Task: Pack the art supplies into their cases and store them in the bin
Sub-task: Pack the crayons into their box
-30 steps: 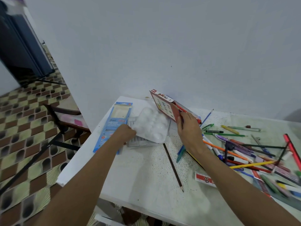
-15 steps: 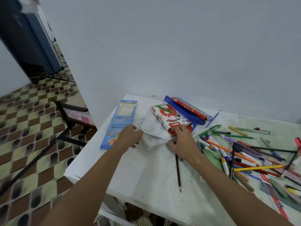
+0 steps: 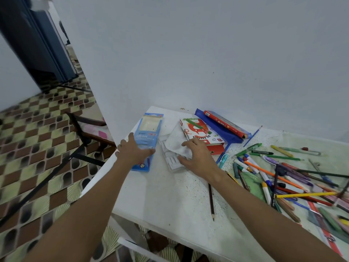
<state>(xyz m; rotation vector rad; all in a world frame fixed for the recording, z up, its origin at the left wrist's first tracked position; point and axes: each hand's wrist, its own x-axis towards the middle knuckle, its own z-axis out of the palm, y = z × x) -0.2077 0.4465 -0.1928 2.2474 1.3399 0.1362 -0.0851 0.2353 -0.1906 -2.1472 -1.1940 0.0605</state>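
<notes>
White worktop (image 3: 170,195), speckled, set against a pale wall, carrying everything in sight. No bin anywhere in view. Judged from the layout, barely begun: nothing seen packed, nothing stored.

Largest on the surface, a loose scatter of pens, markers and coloured pencils (image 3: 283,173) heaped over the right half, all out of their cases. Behind, near the wall, a blue pouch (image 3: 217,129) lying flat with a long red pencil box (image 3: 226,122) on top of it. Just in front, an oil pastels box (image 3: 200,132), face up, overlapping a white plastic tray (image 3: 173,141). Under that tray, a clear ribbed tray (image 3: 171,159), partly showing. Left of these, a light blue neon marker box (image 3: 148,137) with an empty window, lying near the worktop's left edge. Lower down, a single dark pencil (image 3: 211,202) lying apart, tip toward the near edge.

Left hand (image 3: 133,150) spread flat, fingers straight, resting on the lower part of the neon marker box; pressing or about to slide it, gripping nothing. Right hand (image 3: 198,156) palm down, fingers loosely extended across the near corner of the white plastic tray, thumb toward the clear ribbed tray; touching, not clenched, nothing pinched as far as visible.
</notes>
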